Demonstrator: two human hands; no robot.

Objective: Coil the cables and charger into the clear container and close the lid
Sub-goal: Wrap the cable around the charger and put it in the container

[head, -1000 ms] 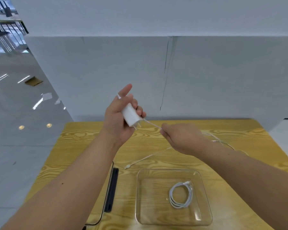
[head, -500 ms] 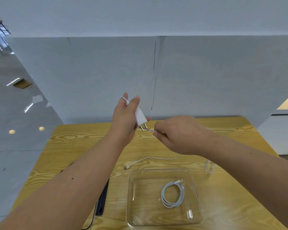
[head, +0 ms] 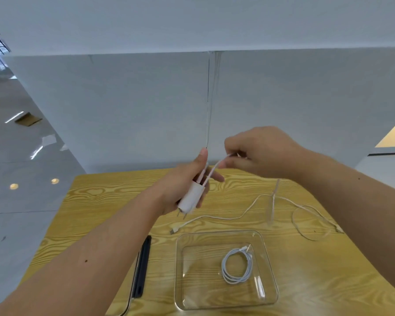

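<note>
My left hand (head: 183, 185) grips a white charger (head: 190, 199) above the table, prongs pointing down. A white cable (head: 211, 171) loops from the charger's top up to my right hand (head: 260, 153), which pinches it. The clear container (head: 269, 254) sits open on the table near me, with a coiled white cable (head: 237, 265) inside. A loose white cable (head: 217, 217) trails across the table behind the container, its plug end (head: 175, 230) to the left. A clear lid (head: 273, 201) stands on edge behind the container.
The wooden table (head: 100, 220) has a dark flat device (head: 143, 267) lying left of the container, near the table's left edge. A grey partition wall stands behind the table. Shiny floor lies to the left.
My left hand has turned the charger so its prongs point down and lowered it. My right hand has risen, drawing the cable up over the charger's top.
</note>
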